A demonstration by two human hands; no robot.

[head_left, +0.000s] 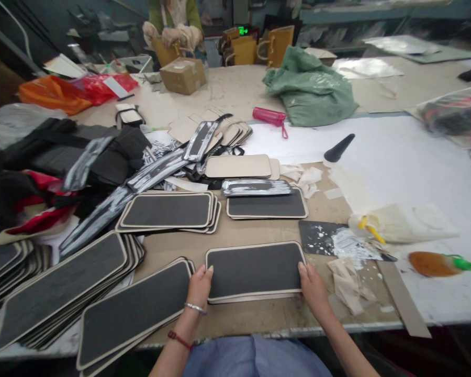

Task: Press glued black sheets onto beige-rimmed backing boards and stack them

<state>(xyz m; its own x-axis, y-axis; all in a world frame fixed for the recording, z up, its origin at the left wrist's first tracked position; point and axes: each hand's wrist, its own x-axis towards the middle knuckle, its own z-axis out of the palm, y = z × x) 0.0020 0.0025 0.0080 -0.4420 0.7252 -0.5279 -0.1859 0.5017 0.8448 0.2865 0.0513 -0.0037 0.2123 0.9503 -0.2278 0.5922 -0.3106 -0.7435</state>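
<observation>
In front of me lies a dark grey rectangular panel [255,269] with rounded corners and a cream border; a second edge shows beneath it. My left hand [200,285] grips its left edge, thumb on top. At the opposite edge my right hand [312,287] holds it the same way. Just left of my left hand is a short stack of like panels [137,314]. Behind the held panel, a white-smeared strip [258,188] rests on another bordered panel [267,205]. A glue-spattered dark board [325,238] lies beyond my right hand.
More panel stacks [63,288] fill the left side, near black bags [74,152]. To the right are a brush-like orange tool [435,263], crumpled paper [345,283] and a cardboard strip [403,298]. A green bag [310,89] and a person [175,29] are farther back.
</observation>
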